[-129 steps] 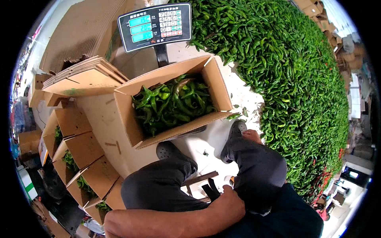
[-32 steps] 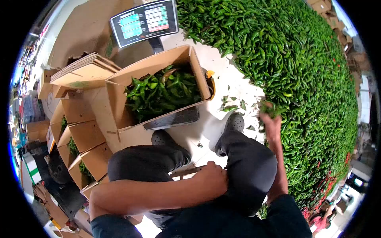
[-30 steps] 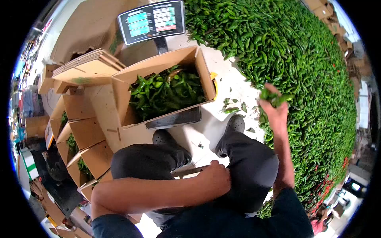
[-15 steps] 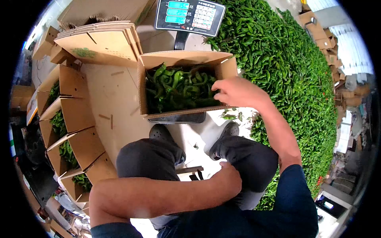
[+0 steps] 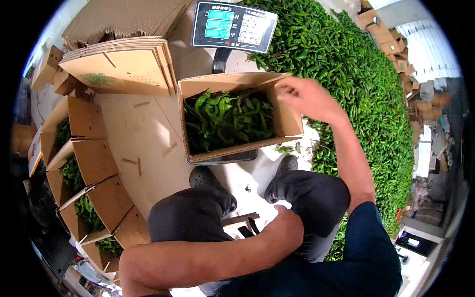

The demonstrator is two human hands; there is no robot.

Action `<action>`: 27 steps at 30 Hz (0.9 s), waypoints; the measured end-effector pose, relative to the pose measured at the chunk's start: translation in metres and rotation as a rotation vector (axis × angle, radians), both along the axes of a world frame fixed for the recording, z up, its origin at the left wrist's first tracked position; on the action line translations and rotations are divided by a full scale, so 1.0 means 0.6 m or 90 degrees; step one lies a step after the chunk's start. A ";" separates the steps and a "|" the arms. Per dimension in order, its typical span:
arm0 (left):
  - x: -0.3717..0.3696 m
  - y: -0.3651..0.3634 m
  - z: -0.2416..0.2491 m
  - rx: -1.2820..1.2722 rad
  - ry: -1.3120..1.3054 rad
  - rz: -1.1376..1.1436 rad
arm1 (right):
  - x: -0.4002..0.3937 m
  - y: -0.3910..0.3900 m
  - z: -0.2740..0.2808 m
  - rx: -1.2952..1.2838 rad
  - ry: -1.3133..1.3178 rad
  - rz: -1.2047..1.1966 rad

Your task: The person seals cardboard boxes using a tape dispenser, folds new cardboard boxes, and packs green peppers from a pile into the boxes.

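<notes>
A cardboard box holding green peppers rests on a scale, whose lit display stands behind it. My right hand is over the box's far right corner, palm down, fingers bent but apart at the side wall. It is slightly blurred and no pepper shows in it. My left hand rests against my right thigh, fingers curled in and mostly hidden, with the forearm across my lap.
A large heap of green peppers spreads along the right. Several open boxes with peppers line the left. Flattened cartons stack at the back left. Cardboard scraps lie on the floor, and a few loose peppers lie near my shoe.
My right hand has moved from over the peppers up and back to the box's far right corner. Digits on the display have changed. My left hand stays put; the view has shifted slightly.
</notes>
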State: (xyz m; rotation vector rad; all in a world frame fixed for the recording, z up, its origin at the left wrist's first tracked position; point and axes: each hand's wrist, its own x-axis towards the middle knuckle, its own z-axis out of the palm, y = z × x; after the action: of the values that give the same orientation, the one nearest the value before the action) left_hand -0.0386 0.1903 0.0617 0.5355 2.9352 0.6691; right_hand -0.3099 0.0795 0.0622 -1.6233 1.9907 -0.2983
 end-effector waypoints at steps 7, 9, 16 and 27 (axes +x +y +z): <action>0.007 -0.041 0.001 -0.020 0.024 0.092 | -0.065 0.049 0.041 0.006 0.038 -0.206; -0.011 -0.072 0.013 -0.021 0.041 0.144 | -0.056 0.067 0.064 0.044 0.066 -0.200; -0.025 -0.169 0.013 -0.044 0.077 0.339 | -0.020 0.105 0.113 0.065 0.098 -0.099; 0.050 -0.257 -0.006 -0.114 -0.165 0.581 | 0.034 0.164 0.041 0.130 0.166 0.081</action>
State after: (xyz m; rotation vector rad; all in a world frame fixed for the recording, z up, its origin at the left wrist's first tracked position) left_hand -0.0089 0.0361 0.0579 -0.8900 2.8180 0.4532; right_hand -0.2897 0.1776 0.0868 -1.7158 2.0160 0.1689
